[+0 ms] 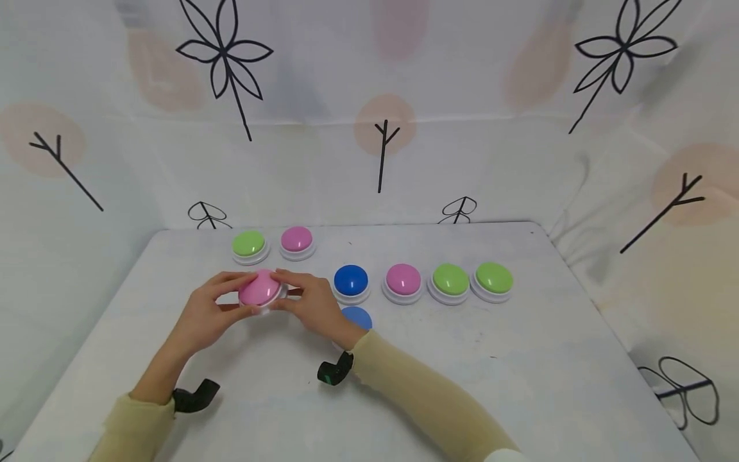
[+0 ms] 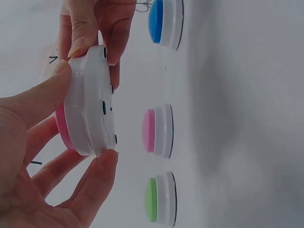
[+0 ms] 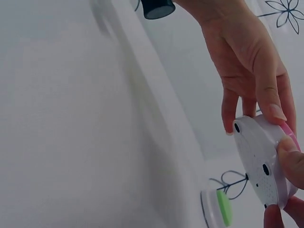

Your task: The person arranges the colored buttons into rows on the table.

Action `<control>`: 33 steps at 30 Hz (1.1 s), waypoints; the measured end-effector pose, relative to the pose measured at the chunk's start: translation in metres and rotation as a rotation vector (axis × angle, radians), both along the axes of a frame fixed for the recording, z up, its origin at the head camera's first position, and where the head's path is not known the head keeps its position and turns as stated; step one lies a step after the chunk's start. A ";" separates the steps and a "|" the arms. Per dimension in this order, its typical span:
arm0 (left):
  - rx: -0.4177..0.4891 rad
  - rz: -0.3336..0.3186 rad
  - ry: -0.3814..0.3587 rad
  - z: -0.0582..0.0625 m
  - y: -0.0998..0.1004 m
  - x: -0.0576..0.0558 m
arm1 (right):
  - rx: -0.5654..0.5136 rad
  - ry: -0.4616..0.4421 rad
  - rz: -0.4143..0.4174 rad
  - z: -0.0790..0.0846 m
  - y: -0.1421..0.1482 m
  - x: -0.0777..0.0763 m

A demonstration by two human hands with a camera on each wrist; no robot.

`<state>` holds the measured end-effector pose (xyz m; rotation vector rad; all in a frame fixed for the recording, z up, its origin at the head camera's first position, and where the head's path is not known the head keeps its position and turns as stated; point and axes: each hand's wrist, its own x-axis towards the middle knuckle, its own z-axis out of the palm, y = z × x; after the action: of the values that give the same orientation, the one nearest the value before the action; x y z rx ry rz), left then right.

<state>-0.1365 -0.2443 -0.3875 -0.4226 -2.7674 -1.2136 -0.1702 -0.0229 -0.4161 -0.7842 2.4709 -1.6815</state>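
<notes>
Pink button [image 1: 259, 288], left hand [image 1: 208, 312] and right hand [image 1: 316, 305] gripping edges, gap beneath

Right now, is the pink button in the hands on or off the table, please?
Off: the pink button shows its exposed underside in both wrist views.

The held pink button [image 1: 258, 289] looks glossy plastic, its base [image 2: 84, 104] smooth plastic, the sleeves [image 1: 427, 391] matt cloth.
</notes>
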 end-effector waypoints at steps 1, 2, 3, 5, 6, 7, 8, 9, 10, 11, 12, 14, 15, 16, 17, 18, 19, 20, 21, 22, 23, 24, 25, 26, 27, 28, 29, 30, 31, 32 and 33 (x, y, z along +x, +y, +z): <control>0.004 -0.005 0.000 0.000 0.002 0.000 | -0.006 0.005 0.001 0.001 0.004 0.000; 0.011 -0.011 0.001 0.000 0.005 0.000 | -0.011 0.011 0.001 0.001 0.007 0.001; 0.019 -0.016 0.001 0.000 0.007 0.000 | -0.015 0.018 0.000 0.002 0.011 0.001; 0.034 -0.030 0.005 0.000 0.012 0.000 | -0.021 0.028 -0.004 0.003 0.017 0.002; 0.042 -0.036 0.008 0.000 0.015 -0.001 | -0.024 0.036 -0.008 0.004 0.021 0.002; 0.050 -0.044 0.011 0.000 0.018 -0.001 | -0.026 0.041 -0.011 0.004 0.024 0.003; 0.059 -0.052 0.014 0.000 0.020 -0.001 | -0.031 0.043 -0.012 0.004 0.028 0.003; 0.066 -0.060 0.016 0.000 0.023 -0.001 | -0.033 0.043 -0.011 0.005 0.031 0.004; 0.071 -0.068 0.018 0.000 0.026 -0.001 | -0.036 0.040 -0.008 0.005 0.035 0.005; 0.075 -0.074 0.019 0.000 0.029 -0.001 | -0.038 0.038 -0.004 0.005 0.039 0.005; 0.080 -0.081 0.020 0.000 0.032 -0.001 | -0.040 0.032 0.000 0.006 0.044 0.006; 0.086 -0.099 0.024 0.000 0.038 -0.001 | -0.037 0.019 0.008 0.006 0.053 0.007; 0.087 -0.108 0.026 0.000 0.041 -0.001 | -0.033 0.014 0.008 0.006 0.057 0.008; 0.088 -0.118 0.031 -0.001 0.044 -0.001 | -0.033 0.010 0.007 0.005 0.061 0.008; 0.085 -0.127 0.035 -0.001 0.048 -0.002 | -0.030 0.003 0.003 0.005 0.066 0.009; 0.082 -0.136 0.039 -0.002 0.051 -0.002 | -0.030 -0.003 -0.001 0.004 0.070 0.009; 0.078 -0.143 0.043 -0.003 0.054 -0.002 | -0.026 -0.010 -0.006 0.004 0.074 0.009; 0.075 -0.150 0.045 -0.003 0.058 -0.003 | -0.022 -0.020 -0.012 0.003 0.078 0.010; 0.071 -0.158 0.048 -0.003 0.061 -0.003 | -0.021 -0.031 -0.016 0.003 0.082 0.010; 0.066 -0.164 0.052 -0.004 0.064 -0.003 | -0.016 -0.042 -0.022 0.003 0.086 0.011; 0.063 -0.168 0.050 -0.004 0.068 -0.004 | -0.010 -0.050 -0.025 0.003 0.090 0.012; 0.065 -0.174 0.049 -0.005 0.071 -0.004 | -0.008 -0.058 -0.026 0.003 0.094 0.012; 0.066 -0.180 0.049 -0.005 0.074 -0.004 | 0.000 -0.066 -0.031 0.003 0.098 0.013; 0.066 -0.187 0.049 -0.005 0.078 -0.005 | 0.010 -0.069 -0.038 0.003 0.102 0.014; 0.065 -0.192 0.051 -0.006 0.081 -0.005 | 0.019 -0.073 -0.046 0.003 0.106 0.015; 0.066 -0.196 0.050 -0.006 0.084 -0.006 | 0.032 -0.075 -0.056 0.003 0.110 0.016; 0.070 -0.201 0.049 -0.007 0.087 -0.006 | 0.040 -0.076 -0.064 0.003 0.113 0.017; 0.073 -0.206 0.051 -0.007 0.091 -0.007 | 0.046 -0.076 -0.073 0.003 0.116 0.018; 0.075 -0.210 0.052 -0.008 0.094 -0.007 | 0.051 -0.072 -0.083 0.004 0.120 0.019; 0.078 -0.212 0.051 -0.008 0.097 -0.007 | 0.052 -0.066 -0.088 0.004 0.123 0.020; 0.081 -0.213 0.048 -0.008 0.100 -0.007 | 0.048 -0.060 -0.088 0.004 0.126 0.020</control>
<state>-0.1432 -0.1438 -0.3955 -0.7437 -2.6761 -1.3345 -0.1498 0.1031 -0.4122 -0.6193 2.5296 -1.6405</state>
